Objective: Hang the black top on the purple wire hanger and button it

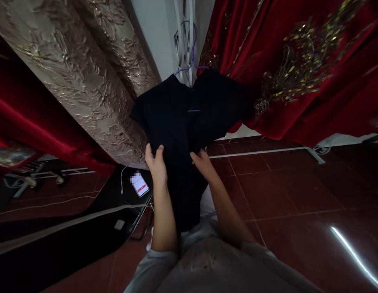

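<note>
Garment (169,110): dark, hanging by its shoulders in front of the person, its lower part dropping between the two forearms
Left hand (157,162): at the garment's left edge, thumb and forefinger parted and pointing upward, touching the cloth; I cannot tell whether any is pinched between them
Right hand (203,162): at the garment's opposite edge, thumb against the front, other fingers bent beside it; the dark cloth hides how firmly they close
Hanger (192,63): purple, its shoulders inside the neckline, a strip of its bar showing lower down
Curtains: textured beige cloth (94,81) to the left, red cloth (244,77) with gold sequins to the right
Table (97,232): black, beside the left forearm, bearing a lit phone (141,187) and a white cable (122,179)
</note>
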The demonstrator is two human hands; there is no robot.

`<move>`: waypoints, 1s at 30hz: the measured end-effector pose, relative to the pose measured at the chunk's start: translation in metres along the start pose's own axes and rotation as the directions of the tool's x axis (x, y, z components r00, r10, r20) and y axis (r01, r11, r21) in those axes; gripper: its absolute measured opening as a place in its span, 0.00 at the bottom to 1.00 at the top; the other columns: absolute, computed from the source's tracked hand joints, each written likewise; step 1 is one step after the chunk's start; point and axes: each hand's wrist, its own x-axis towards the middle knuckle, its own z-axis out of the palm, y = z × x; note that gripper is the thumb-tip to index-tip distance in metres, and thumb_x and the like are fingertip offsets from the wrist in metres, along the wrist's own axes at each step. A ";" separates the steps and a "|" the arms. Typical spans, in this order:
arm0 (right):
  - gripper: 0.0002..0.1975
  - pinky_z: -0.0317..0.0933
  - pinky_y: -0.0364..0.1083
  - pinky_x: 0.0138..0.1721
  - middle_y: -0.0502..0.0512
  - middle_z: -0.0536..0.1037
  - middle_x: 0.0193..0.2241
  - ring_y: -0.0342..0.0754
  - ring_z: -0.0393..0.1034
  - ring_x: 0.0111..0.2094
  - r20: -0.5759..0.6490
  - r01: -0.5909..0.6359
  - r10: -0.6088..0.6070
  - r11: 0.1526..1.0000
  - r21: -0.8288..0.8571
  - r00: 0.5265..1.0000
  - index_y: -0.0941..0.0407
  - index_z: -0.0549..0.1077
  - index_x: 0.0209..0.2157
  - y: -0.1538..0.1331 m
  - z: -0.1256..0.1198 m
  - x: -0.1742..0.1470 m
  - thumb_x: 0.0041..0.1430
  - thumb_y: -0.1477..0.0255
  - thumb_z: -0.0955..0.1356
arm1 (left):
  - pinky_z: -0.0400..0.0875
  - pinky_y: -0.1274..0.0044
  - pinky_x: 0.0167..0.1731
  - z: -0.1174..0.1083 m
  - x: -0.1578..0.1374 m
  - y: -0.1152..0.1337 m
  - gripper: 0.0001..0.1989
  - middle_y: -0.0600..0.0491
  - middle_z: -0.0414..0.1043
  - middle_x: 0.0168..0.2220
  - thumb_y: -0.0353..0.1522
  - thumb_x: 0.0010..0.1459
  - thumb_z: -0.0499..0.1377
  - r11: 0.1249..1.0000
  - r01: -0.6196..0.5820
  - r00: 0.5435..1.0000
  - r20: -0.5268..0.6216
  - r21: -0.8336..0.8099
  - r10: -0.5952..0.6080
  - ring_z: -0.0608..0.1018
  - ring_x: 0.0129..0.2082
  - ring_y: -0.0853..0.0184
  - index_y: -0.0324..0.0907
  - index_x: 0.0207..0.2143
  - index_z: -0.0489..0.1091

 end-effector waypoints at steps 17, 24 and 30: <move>0.21 0.62 0.42 0.25 0.48 0.73 0.23 0.41 0.68 0.23 0.000 -0.049 0.052 0.940 0.338 0.999 0.55 0.67 0.29 -0.043 -0.041 -0.033 0.60 0.53 0.74 | 0.77 0.71 0.43 0.033 -0.045 0.016 0.11 0.49 0.78 0.39 0.27 0.66 0.58 0.976 -0.178 0.839 0.537 0.123 0.085 0.81 0.39 0.61 0.46 0.43 0.79; 0.19 0.60 0.41 0.25 0.48 0.74 0.23 0.41 0.68 0.24 -0.077 0.009 0.019 0.939 0.343 0.997 0.56 0.71 0.28 -0.042 -0.042 -0.029 0.51 0.57 0.78 | 0.76 0.78 0.37 0.031 -0.046 0.010 0.08 0.51 0.77 0.35 0.25 0.65 0.60 0.952 -0.274 0.873 0.450 0.137 0.187 0.80 0.34 0.68 0.40 0.41 0.79; 0.17 0.63 0.41 0.25 0.49 0.76 0.24 0.42 0.71 0.25 -0.074 0.048 -0.025 0.948 0.315 0.997 0.56 0.72 0.28 -0.042 -0.048 -0.034 0.53 0.61 0.78 | 0.71 0.80 0.32 0.033 -0.049 0.012 0.08 0.52 0.75 0.32 0.23 0.64 0.59 0.906 -0.354 0.880 0.412 0.232 0.238 0.78 0.32 0.69 0.40 0.37 0.78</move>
